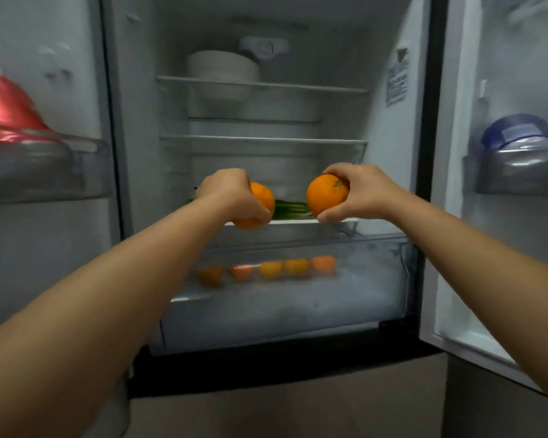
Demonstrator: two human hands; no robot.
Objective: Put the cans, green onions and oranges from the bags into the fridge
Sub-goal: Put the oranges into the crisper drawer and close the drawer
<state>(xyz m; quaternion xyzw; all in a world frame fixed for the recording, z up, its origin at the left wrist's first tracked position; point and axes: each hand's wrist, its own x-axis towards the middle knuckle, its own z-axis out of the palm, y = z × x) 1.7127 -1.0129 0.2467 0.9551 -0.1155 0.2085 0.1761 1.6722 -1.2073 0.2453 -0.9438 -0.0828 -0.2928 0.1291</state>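
I look into the open fridge (389, 172). My left hand (231, 192) grips an orange (260, 202) and my right hand (358, 191) grips a second orange (325, 194); both are held out in front of the lowest shelf (314, 221). Green onions (290, 208) lie on that shelf, behind and between the two oranges. Below, several oranges (268, 268) show in a row through the clear front of the drawer (361, 289). No cans or bags are in view.
White stacked bowls (223, 69) sit on the top shelf. The left door bin (41, 172) holds a red bag (7, 112). The right door bin (519, 172) holds a blue-lidded container (516, 131). The middle shelf (263, 140) carries nothing visible.
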